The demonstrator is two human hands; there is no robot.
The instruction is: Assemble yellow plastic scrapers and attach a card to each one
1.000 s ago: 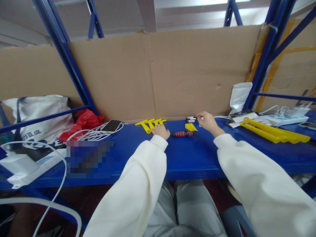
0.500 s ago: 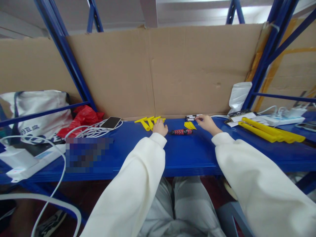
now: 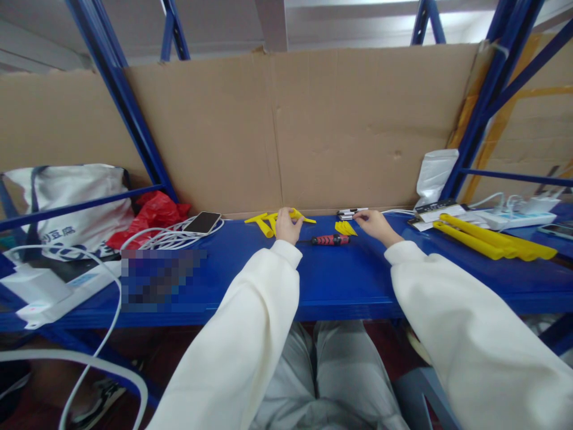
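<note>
My left hand (image 3: 287,226) is closed round a yellow T-shaped plastic piece (image 3: 307,220), whose bar sticks out to the right of the fingers. More yellow T-shaped pieces (image 3: 265,227) lie just left of that hand. My right hand (image 3: 376,226) has its fingertips pinched together beside several small black-and-white rods (image 3: 350,214); what they hold, if anything, is too small to make out. Small flat yellow pieces (image 3: 344,228) lie below the rods. Between the hands rests a red and black screwdriver (image 3: 330,240), its shaft pointing left.
Long yellow tubes (image 3: 492,239) and a white power strip (image 3: 514,218) are at the right. On the left are a phone (image 3: 203,223), coiled white cables (image 3: 165,237), a red plastic bag (image 3: 152,215) and a cloth bag (image 3: 80,203). A cardboard wall (image 3: 313,131) closes off the back.
My left hand has closed on a yellow T-shaped piece and shifted it; its bar now reaches further right. My right hand has stayed nearly still by the rods.
</note>
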